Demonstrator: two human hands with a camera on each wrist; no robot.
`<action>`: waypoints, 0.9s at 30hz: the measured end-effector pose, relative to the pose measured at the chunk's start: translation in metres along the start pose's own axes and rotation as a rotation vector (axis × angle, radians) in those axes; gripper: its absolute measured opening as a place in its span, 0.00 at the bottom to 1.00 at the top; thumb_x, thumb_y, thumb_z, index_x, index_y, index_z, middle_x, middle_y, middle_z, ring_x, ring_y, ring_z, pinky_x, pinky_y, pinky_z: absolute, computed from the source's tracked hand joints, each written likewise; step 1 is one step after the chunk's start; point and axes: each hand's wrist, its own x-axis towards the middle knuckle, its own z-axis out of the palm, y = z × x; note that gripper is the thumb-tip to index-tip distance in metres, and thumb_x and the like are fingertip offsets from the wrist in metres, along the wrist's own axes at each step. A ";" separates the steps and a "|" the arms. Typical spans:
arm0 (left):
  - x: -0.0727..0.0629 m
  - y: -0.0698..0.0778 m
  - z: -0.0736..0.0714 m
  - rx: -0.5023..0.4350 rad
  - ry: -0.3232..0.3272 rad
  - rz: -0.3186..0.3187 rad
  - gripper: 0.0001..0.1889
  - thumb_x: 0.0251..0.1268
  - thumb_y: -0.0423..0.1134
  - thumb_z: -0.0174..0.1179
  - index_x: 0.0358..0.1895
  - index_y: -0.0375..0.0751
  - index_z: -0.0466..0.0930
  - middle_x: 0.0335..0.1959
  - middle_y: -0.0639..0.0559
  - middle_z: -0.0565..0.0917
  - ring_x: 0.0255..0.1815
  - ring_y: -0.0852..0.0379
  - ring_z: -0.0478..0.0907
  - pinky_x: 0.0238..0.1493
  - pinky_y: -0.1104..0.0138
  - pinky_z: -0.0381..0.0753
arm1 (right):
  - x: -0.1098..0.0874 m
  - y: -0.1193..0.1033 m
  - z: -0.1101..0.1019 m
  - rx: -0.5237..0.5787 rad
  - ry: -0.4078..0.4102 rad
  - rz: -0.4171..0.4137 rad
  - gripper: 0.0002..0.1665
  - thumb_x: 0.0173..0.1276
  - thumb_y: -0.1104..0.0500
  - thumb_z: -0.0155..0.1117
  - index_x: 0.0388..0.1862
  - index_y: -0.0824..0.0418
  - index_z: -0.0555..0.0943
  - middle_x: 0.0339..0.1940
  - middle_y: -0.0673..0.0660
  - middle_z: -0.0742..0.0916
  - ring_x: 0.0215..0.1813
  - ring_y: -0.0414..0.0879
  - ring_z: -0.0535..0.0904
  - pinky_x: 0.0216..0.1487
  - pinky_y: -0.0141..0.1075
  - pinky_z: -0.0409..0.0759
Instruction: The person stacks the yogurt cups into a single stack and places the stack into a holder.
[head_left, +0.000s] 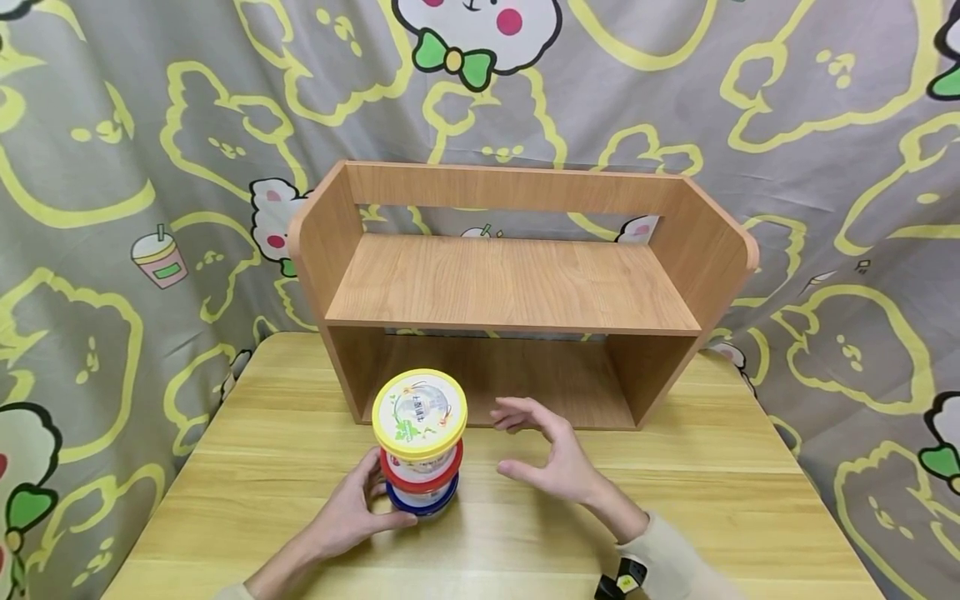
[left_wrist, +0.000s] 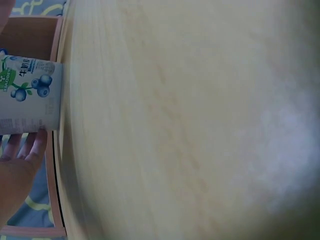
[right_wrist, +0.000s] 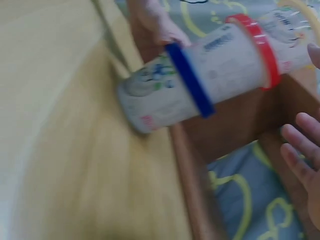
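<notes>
Three round tubs stand stacked in front of the shelf. On top is the yellow-lidded tub [head_left: 420, 412], then the red-lidded tub [head_left: 422, 475], and lowest the blue-lidded tub [head_left: 424, 500]. Blueberries are printed on the lowest tub's side [left_wrist: 32, 92]. My left hand [head_left: 348, 508] holds this blue-lidded tub from the left, thumb in front and fingers around its far side. To the right of the stack, my right hand [head_left: 551, 458] is held apart from it, fingers and thumb spread with nothing between them.
A two-level wooden shelf [head_left: 517, 283] stands at the back of the wooden table [head_left: 712, 500], right behind the tubs. A grey curtain [head_left: 825, 192] with yellow cartoon outlines hangs behind and beside the table. A dark strap device [head_left: 628, 577] is on the right wrist.
</notes>
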 end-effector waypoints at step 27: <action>-0.002 0.003 -0.001 -0.005 -0.020 0.030 0.48 0.56 0.41 0.81 0.77 0.39 0.61 0.71 0.35 0.76 0.63 0.73 0.78 0.66 0.76 0.81 | -0.012 0.041 0.056 0.031 -0.192 0.187 0.44 0.64 0.55 0.81 0.76 0.55 0.71 0.62 0.57 0.87 0.60 0.48 0.86 0.61 0.42 0.89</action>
